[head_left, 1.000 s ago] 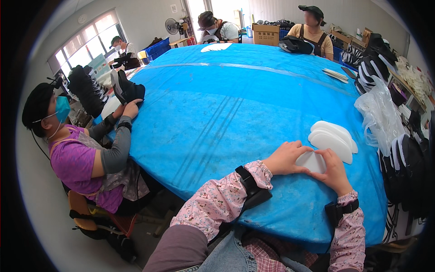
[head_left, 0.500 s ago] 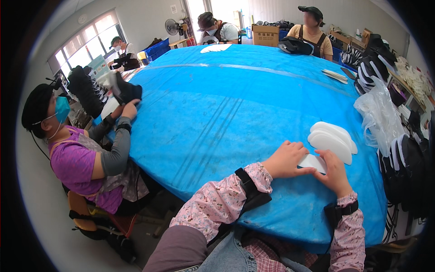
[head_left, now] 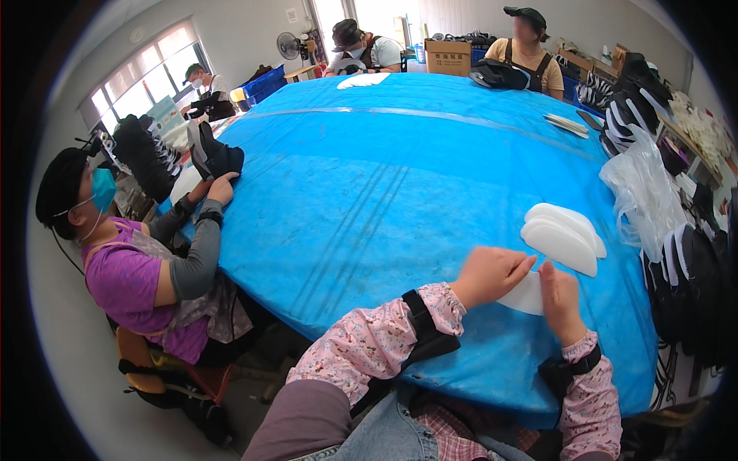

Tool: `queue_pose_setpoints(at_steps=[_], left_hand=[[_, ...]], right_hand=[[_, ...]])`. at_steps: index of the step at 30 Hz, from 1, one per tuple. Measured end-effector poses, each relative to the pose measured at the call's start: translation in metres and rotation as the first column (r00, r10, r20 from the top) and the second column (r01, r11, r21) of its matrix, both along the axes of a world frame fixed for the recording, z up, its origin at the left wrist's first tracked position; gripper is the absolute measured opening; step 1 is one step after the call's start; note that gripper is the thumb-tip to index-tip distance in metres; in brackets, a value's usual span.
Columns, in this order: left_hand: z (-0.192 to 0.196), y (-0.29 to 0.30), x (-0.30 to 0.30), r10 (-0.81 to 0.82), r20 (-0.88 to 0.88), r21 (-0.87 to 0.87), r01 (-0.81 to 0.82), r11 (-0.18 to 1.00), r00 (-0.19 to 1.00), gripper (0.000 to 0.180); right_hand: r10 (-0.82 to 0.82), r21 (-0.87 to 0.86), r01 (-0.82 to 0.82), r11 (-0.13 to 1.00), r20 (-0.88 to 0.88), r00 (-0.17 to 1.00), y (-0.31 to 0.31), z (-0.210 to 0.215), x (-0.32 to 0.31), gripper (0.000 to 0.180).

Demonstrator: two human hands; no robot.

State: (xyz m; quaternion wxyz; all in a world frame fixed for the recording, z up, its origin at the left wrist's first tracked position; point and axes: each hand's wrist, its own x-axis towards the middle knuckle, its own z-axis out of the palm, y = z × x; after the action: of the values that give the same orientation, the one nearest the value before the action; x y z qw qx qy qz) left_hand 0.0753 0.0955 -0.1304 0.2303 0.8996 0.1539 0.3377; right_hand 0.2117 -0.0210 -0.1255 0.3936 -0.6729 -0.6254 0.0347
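1. Left hand (head_left: pixel 490 275) and right hand (head_left: pixel 560 300): fingers extended flat, pressing a white insole (head_left: pixel 525 296) between them on the blue table (head_left: pixel 369 192).
2. Insole: pale, thin, curved edge, just below the white stack (head_left: pixel 563 237).
3. Since earlier, the hands sit slightly lower, off the stack.

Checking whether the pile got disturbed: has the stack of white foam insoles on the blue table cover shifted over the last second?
No. The stack of white foam insoles sits in the same spot beside the clear plastic bags as before.
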Motion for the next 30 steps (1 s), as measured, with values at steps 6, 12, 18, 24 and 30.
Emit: queue_pose_setpoints(at_steps=[6, 12, 18, 24, 30], left_hand=[[-0.002, -0.012, 0.003, -0.040, 0.199, -0.341, 0.107, 0.934, 0.979, 0.039], [-0.015, -0.028, 0.009, -0.075, 0.416, -0.704, 0.373, 0.604, 0.906, 0.037], [-0.014, -0.050, 0.008, 0.011, 0.554, -0.741, 0.486, 0.464, 0.833, 0.031], [-0.014, -0.028, 0.002, -0.093, 0.500, -0.667, 0.451, 0.593, 0.861, 0.032], [0.003, -0.007, -0.002, -0.090, 0.096, -0.200, 0.108, 0.974, 0.991, 0.039]], right_hand=[[0.017, 0.059, 0.013, 0.998, -0.491, 0.871, 0.001, -0.006, -0.001, 0.059], [-0.084, 0.461, 0.203, 0.864, -0.265, 0.960, 0.007, -0.034, -0.027, 0.040], [0.019, 0.440, 0.235, 0.867, -0.500, 0.866, 0.006, -0.042, -0.035, 0.032], [0.103, 0.289, 0.071, 0.955, -0.546, 0.832, -0.003, -0.015, -0.018, 0.044], [-0.045, 0.267, 0.009, 0.964, 0.130, 0.990, 0.000, 0.003, 0.013, 0.047]])
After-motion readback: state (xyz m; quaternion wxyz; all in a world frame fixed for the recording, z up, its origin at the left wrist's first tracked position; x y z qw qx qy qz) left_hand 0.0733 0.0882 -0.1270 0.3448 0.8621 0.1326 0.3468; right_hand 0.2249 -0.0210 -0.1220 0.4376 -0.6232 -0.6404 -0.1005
